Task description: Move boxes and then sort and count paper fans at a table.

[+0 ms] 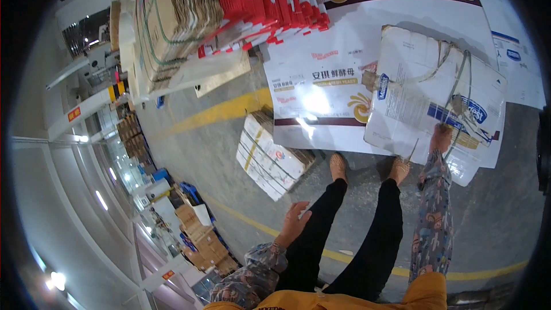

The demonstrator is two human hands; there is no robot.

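Observation:
A strapped bundle of flattened white cardboard boxes (402,97) with blue print lies at the right, on top of large printed white sheets (338,89). My right hand (441,138) reaches down to the bundle's near part, its fingers closed at the strap (462,80); the exact grip is partly hidden. My left hand (294,223) hangs in the air beside my left leg, open with loosely bent fingers and holding nothing. Ahead of it, a smaller strapped white bundle (270,158) rests on the floor, apart from the hand.
At the upper left stands a tall strapped stack of brown cardboard (172,17), beside red and white folded cartons (252,0). Yellow lines (241,218) mark the grey floor. Brown boxes (201,235) are piled farther left. My feet stand at the sheets' near edge.

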